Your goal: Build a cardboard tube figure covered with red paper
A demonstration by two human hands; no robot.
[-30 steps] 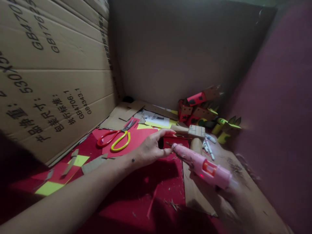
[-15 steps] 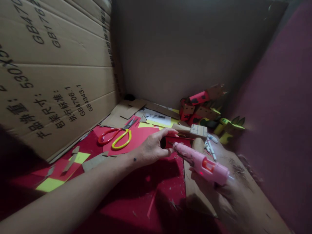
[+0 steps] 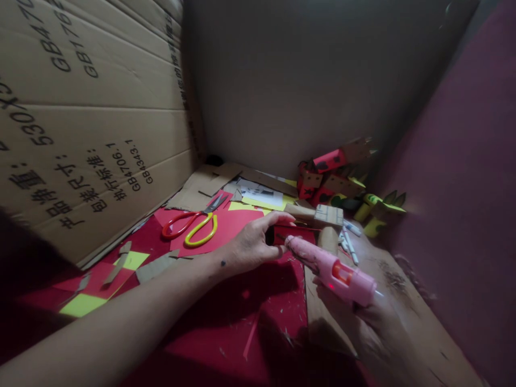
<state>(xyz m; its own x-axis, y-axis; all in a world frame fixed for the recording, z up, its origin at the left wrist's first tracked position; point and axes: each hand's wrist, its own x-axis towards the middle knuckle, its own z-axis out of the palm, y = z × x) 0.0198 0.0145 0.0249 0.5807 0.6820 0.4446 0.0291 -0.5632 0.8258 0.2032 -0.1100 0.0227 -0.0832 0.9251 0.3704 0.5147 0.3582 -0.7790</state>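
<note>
My right hand (image 3: 368,322) is wrapped round a pink glue gun (image 3: 334,269), whose nozzle points left at a small red piece (image 3: 296,235). Thumb and fingers of my left hand (image 3: 252,244) close round the left end of that red piece, which seems to be a rolled or folded paper with a dark opening. The nozzle tip is close to my left thumb and the red piece; whether it touches is too small to tell. Scissors (image 3: 200,230) with one red and one yellow handle lie half open on red paper (image 3: 231,223), left of my left hand.
A big printed cardboard panel (image 3: 100,107) stands at the left. Red and yellow paper figures (image 3: 330,180) sit at the back right, near a small patterned block (image 3: 328,215) and pens (image 3: 350,247). Paper and cardboard scraps (image 3: 116,266) lie on the red surface (image 3: 209,328) at left.
The glue gun and my right hand have shifted very slightly to the left. My left hand stays in the same place.
</note>
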